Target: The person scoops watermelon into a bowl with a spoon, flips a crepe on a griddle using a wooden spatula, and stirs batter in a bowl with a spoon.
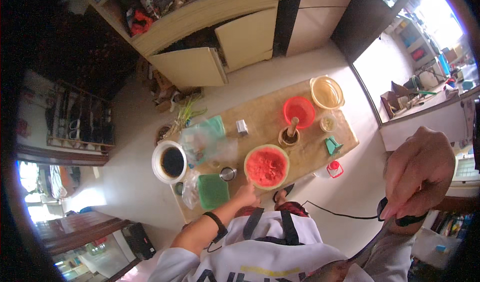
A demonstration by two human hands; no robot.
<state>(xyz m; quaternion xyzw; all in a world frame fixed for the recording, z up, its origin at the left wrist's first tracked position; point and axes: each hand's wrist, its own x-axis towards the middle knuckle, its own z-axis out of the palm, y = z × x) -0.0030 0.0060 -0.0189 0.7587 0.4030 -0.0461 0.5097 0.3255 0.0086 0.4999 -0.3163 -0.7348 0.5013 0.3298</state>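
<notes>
A pale yellow-green bowl point(287, 169) filled with wet red mash point(267, 166) stands near the front edge of the table point(320, 154). My left hand point(245, 195) is at its near-left rim, closed, with the thumb against the rim and the other fingers partly hidden. High on the right, close to the camera, is my right hand point(419, 168), its fingers curled together. Whatever they hold, if anything, cannot be made out. Behind the bowl a brown mortar point(288, 140) holds a wooden pestle point(293, 124).
Around the bowl are a red basin point(299, 112), a yellow basin point(327, 93), a small bowl of pale pieces point(328, 123) and a green tray point(213, 191). At left, a white bowl point(156, 163) contains dark liquid. A thin black cable point(340, 214) runs by my right arm.
</notes>
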